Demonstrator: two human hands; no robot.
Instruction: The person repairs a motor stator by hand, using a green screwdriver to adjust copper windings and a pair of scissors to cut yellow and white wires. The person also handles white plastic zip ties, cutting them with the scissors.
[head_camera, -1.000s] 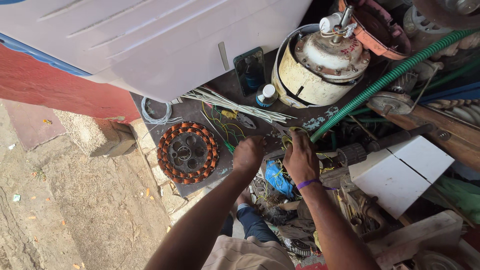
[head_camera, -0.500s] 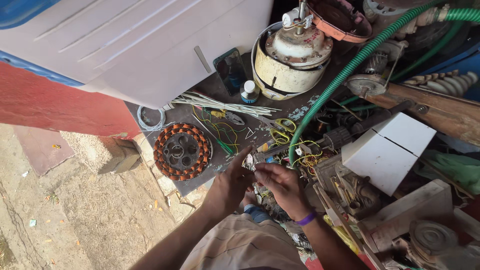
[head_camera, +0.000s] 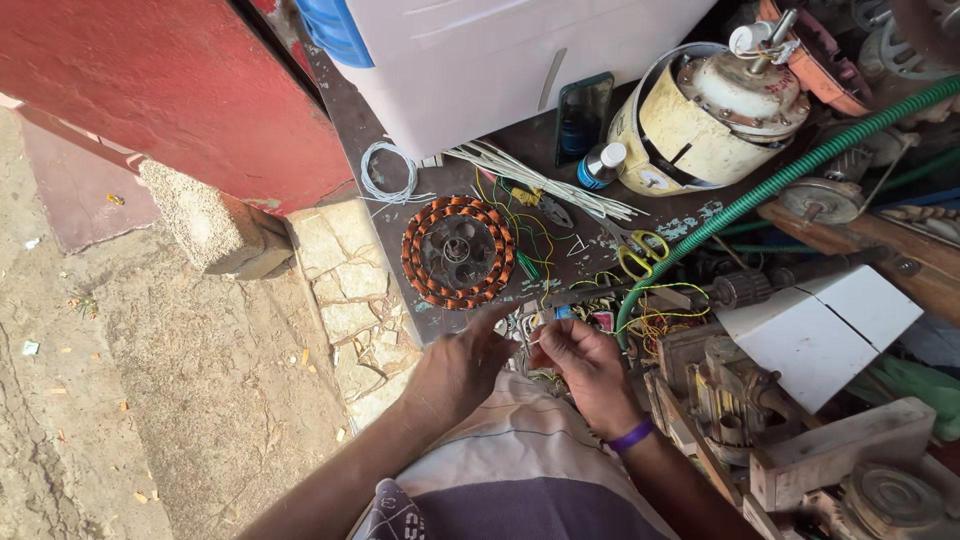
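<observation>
Cluttered workbench (head_camera: 690, 215); both hands' fingers pinched on thin wire (head_camera: 530, 345), seemingly running left-right between them.

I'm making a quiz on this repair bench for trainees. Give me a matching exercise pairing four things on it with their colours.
Things:
1. hose
2. scissors handles
3. wristband
4. stator windings

Colours:
A. purple
B. copper-orange
C. green
D. yellow

Pairs: 1-C, 2-D, 3-A, 4-B
</observation>
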